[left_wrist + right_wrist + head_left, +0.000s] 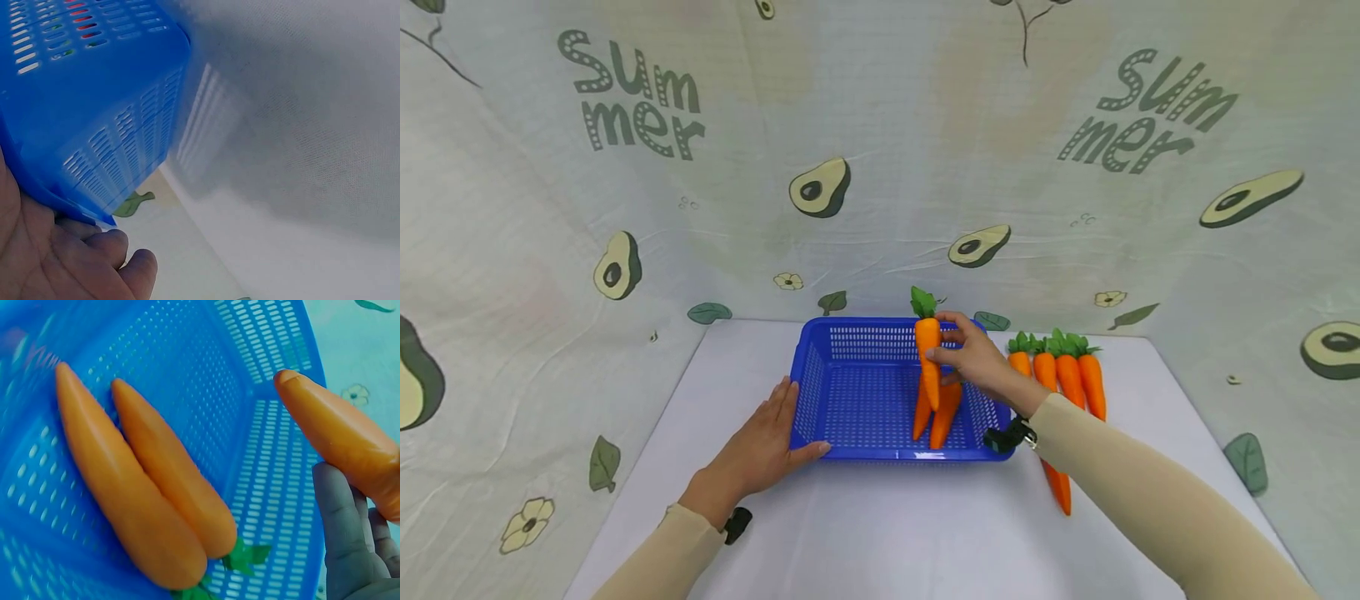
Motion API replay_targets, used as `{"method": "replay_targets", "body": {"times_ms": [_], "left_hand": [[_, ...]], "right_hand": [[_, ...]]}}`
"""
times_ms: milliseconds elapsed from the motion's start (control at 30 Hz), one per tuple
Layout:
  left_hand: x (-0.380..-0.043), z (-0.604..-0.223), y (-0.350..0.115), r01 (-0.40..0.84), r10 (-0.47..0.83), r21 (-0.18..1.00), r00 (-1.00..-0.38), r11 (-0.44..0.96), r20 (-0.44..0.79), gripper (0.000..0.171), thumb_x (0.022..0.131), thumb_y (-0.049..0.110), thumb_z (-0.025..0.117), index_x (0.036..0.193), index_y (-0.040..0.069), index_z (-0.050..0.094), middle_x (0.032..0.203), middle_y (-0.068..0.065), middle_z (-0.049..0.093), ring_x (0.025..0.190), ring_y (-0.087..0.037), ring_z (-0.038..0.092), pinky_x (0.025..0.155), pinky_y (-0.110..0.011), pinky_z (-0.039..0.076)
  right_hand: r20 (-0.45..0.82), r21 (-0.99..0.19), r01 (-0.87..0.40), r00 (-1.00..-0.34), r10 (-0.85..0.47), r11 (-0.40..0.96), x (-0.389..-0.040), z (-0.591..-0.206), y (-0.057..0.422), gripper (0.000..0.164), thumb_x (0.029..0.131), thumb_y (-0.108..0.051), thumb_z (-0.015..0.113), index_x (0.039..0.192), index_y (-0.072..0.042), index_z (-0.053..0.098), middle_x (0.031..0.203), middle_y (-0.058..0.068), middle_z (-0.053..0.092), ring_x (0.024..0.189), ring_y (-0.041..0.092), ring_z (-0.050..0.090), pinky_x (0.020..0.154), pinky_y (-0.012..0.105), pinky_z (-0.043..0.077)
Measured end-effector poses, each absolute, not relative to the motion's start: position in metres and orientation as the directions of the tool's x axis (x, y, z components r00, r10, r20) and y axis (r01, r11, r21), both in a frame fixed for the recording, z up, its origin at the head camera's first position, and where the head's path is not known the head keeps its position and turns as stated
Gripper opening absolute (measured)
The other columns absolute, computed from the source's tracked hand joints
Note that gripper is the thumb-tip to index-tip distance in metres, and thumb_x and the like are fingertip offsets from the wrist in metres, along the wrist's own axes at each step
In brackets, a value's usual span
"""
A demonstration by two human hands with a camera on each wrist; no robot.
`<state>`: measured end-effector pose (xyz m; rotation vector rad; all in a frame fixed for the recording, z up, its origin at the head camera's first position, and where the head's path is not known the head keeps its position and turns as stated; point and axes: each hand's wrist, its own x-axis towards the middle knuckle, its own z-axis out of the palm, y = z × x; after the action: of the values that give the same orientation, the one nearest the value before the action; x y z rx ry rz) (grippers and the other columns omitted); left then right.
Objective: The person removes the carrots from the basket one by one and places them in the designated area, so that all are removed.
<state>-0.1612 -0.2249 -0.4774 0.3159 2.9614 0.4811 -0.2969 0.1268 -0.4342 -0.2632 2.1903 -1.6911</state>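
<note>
A blue plastic basket (865,454) with slotted sides stands on the table. At its front left corner rests my left hand (760,442), fingers stretched along the outside and thumb lying over the front rim; in the left wrist view the palm is against the rim. My right hand (973,354) pinches an orange carrot (928,354) above the right part of the basket, leafy top up and tip down. Beneath it, two carrots (125,481) lie side by side on the basket floor, their green tops partly visible in the right wrist view.
Right of the basket, a row of several carrots (1092,385) lies on the white table (880,533), partly hidden by my right forearm. Behind the table hangs a pale cloth (895,167) printed with avocados and letters.
</note>
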Motion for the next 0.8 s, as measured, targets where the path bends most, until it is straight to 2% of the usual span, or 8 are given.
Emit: {"method": "replay_targets", "body": {"times_ms": [267, 600, 800], "left_hand": [[-0.162, -0.478, -0.225, 0.186, 0.227, 0.325, -0.969, 0.927, -0.093, 0.122, 0.093, 0.079, 0.055, 0.167, -0.003, 0.006, 0.176, -0.025, 0.005, 0.161, -0.047, 0.018, 0.128, -0.061, 0.024], [-0.161, -0.478, -0.225, 0.207, 0.236, 0.295, -0.97, 0.933, -0.065, 0.124, 0.092, 0.086, 0.048, 0.167, -0.005, 0.009, 0.175, -0.027, 0.008, 0.161, -0.046, 0.017, 0.128, -0.06, 0.024], [-0.16, -0.477, -0.224, 0.213, 0.24, 0.291, -0.969, 0.933, -0.061, 0.123, 0.093, 0.084, 0.049, 0.167, -0.005, 0.009, 0.175, -0.027, 0.009, 0.161, -0.046, 0.016, 0.129, -0.06, 0.023]], "right_hand": [[-0.146, -0.96, 0.051, -0.929, -0.339, 0.274, -0.297, -0.43, 0.154, 0.073, 0.103, -0.016, 0.07, 0.164, -0.019, 0.029, 0.153, 0.027, 0.048, 0.113, 0.037, 0.069, 0.084, 0.059, 0.064], [-0.135, -0.957, 0.051, -0.949, -0.284, 0.284, -0.29, -0.422, 0.193, 0.076, 0.103, -0.012, 0.068, 0.165, -0.015, 0.024, 0.154, 0.03, 0.045, 0.106, 0.033, 0.071, 0.078, 0.049, 0.067], [-0.162, -0.94, 0.076, -0.957, -0.239, 0.332, -0.285, -0.422, 0.219, 0.079, 0.103, -0.016, 0.07, 0.166, -0.016, 0.023, 0.157, 0.031, 0.042, 0.103, 0.033, 0.072, 0.081, 0.053, 0.065]]}}
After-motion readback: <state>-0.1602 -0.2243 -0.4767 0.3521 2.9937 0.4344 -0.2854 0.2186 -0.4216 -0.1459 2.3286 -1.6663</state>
